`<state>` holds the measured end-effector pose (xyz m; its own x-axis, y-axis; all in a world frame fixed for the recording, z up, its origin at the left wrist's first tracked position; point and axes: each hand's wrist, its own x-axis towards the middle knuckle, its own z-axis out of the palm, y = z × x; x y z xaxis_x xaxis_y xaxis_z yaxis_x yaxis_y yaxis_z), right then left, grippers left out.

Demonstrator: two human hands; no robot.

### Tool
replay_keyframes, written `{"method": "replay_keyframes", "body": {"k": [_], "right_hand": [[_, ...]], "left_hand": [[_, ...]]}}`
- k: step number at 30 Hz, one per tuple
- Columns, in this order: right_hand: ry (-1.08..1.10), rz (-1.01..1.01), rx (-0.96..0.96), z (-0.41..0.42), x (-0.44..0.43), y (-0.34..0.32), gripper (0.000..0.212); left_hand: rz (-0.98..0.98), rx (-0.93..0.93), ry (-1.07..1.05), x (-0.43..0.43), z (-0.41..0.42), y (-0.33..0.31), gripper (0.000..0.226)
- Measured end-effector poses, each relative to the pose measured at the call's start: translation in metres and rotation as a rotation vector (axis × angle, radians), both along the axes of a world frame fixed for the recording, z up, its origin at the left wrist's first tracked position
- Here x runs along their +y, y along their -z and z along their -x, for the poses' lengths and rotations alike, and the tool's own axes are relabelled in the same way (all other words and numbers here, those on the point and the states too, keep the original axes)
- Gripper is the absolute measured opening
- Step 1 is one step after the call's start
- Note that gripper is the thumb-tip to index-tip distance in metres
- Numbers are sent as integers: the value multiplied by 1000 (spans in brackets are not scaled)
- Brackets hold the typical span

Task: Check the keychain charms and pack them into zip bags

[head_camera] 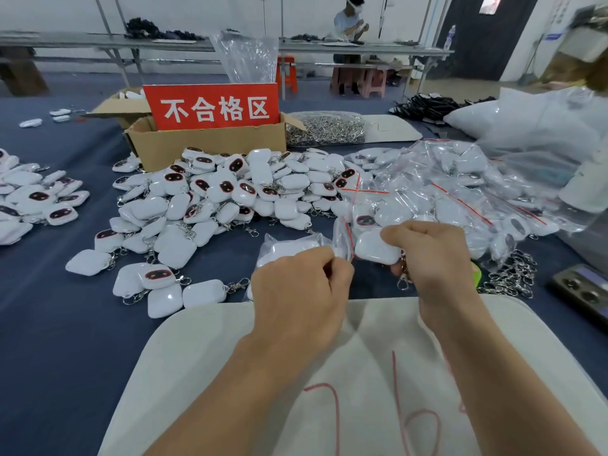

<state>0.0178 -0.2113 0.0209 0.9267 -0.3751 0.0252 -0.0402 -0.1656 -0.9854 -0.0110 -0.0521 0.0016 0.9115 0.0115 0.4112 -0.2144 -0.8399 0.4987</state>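
Observation:
My right hand [434,258] grips a white square keychain charm [375,249] with its metal clasp hanging below the fingers. My left hand [302,284] pinches the red-striped mouth of a clear zip bag [342,240], just left of the charm. Another bagged charm [289,248] lies behind my left hand. A large heap of loose white charms [217,199], some with dark faces up, covers the blue table ahead. Filled zip bags [454,192] are piled at the right.
A cardboard box with a red sign [210,126] stands behind the heap. A bag of metal clasps [325,128] lies beside it. More charms [29,199] sit at far left. A white pad [329,373] lies under my arms. Loose chains [510,274] and a dark device [582,287] lie at right.

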Motion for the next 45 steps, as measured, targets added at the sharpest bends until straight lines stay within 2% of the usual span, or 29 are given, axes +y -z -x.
{"method": "replay_keyframes", "body": {"k": [3, 8, 13, 15, 19, 20, 23, 25, 27, 30, 31, 33, 35, 37, 39, 42, 45], "right_hand": [[-168, 108, 8, 3, 10, 3, 17], [-273, 216, -43, 5, 25, 10, 19], [-490, -82, 15, 8, 30, 8, 31], [-558, 71, 77, 9, 28, 6, 28], [-379, 847, 82, 11, 28, 12, 15], [-303, 939, 89, 13, 30, 14, 19], [-124, 920, 89, 15, 35, 16, 24], [-78, 920, 77, 10, 33, 14, 25], [30, 754, 48, 7, 28, 8, 30], [235, 499, -61, 6, 20, 4, 27], [280, 399, -112, 6, 18, 4, 24], [312, 236, -243, 9, 20, 2, 18], [246, 204, -361, 14, 26, 0, 12], [91, 325, -400, 18, 32, 2, 18], [-109, 491, -369, 19, 38, 9, 27], [-308, 595, -199, 19, 45, 18, 28], [-342, 569, -146, 15, 43, 23, 28]], "left_hand": [[44, 0, 58, 0, 1, -1, 43], [187, -89, 196, 1, 1, 0, 37], [226, -161, 191, 4, -2, 0, 42], [244, -174, 211, 4, -1, 0, 45], [282, -135, 347, 3, 1, 0, 39], [284, -122, 384, 3, 2, 0, 38], [267, -102, 431, 12, -1, -5, 36], [240, -90, 302, 27, -9, -11, 28], [155, -21, 62, 49, -20, -17, 8], [-154, 188, -272, 88, -28, -29, 19], [-221, 263, -317, 99, -28, -33, 24], [-200, 412, -315, 115, -26, -39, 23], [-157, 552, -271, 123, -23, -46, 19], [-289, 695, -235, 125, -20, -50, 8], [-399, 760, -238, 122, -17, -48, 18], [-399, 736, -255, 119, -18, -45, 17], [-372, 585, -257, 118, -21, -39, 18]]}}
